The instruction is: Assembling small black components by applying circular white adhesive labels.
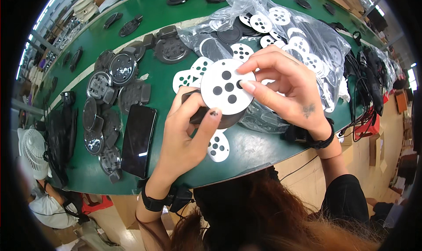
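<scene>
To the left of the grip, about 10 dark round parts lie in a loose cluster on the green table, some with shiny centres; judging by that heap, a good share of the work seems done. Just beside them lies 1 black phone, screen up.

The left hand is closed around 1 dark round part, thumb across its near edge, fingers wrapped behind. On top of that part sits 1 white round sticker with 5 black holes, held above the table. The right hand pinches the sticker's right edge between thumb and forefinger, seemingly pressing it into place, so this piece looks only partly finished.

Below the grip lies 1 loose white sticker; just left of it and behind, 2 more. Behind and to the right, a clear plastic bag holds many more stickers and dark discs, too many and too overlapped to count, so plenty seems left.
</scene>
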`<state>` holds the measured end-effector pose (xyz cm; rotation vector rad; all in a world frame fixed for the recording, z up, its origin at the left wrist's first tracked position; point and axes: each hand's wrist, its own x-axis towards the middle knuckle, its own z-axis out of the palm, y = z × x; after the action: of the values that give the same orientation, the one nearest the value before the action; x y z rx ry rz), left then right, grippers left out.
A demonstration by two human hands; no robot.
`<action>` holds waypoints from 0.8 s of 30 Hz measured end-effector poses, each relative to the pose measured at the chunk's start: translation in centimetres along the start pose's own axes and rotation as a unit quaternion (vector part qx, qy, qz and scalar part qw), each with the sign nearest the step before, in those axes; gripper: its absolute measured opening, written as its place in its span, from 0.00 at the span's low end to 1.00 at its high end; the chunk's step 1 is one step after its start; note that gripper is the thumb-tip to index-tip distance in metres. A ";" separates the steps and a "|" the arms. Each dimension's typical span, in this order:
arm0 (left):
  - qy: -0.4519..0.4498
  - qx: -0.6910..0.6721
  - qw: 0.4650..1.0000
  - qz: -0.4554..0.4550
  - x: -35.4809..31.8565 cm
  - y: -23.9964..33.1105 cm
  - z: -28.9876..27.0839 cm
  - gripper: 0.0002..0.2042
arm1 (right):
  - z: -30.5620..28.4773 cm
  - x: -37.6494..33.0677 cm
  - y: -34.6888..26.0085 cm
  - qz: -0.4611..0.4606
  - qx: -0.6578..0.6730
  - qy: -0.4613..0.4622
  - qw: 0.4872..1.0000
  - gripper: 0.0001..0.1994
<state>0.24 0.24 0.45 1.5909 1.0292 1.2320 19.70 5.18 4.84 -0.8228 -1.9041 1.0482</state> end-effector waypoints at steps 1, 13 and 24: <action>0.010 0.004 1.000 0.007 0.0 -0.2 -0.2 0.08 | -0.1 0.1 0.0 -0.029 -0.065 -0.011 0.997 0.08; 0.032 0.003 0.999 -0.012 -0.4 -1.5 0.0 0.08 | 1.0 -0.1 1.5 -0.277 -0.297 -0.023 0.913 0.11; 0.040 -0.012 0.998 -0.045 -0.5 -1.6 0.5 0.07 | 2.6 -1.1 2.2 -0.286 -0.326 0.006 0.901 0.09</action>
<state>0.47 0.20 -1.23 1.4710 1.1202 1.2506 18.33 4.34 1.69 -0.5374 -2.3101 0.0308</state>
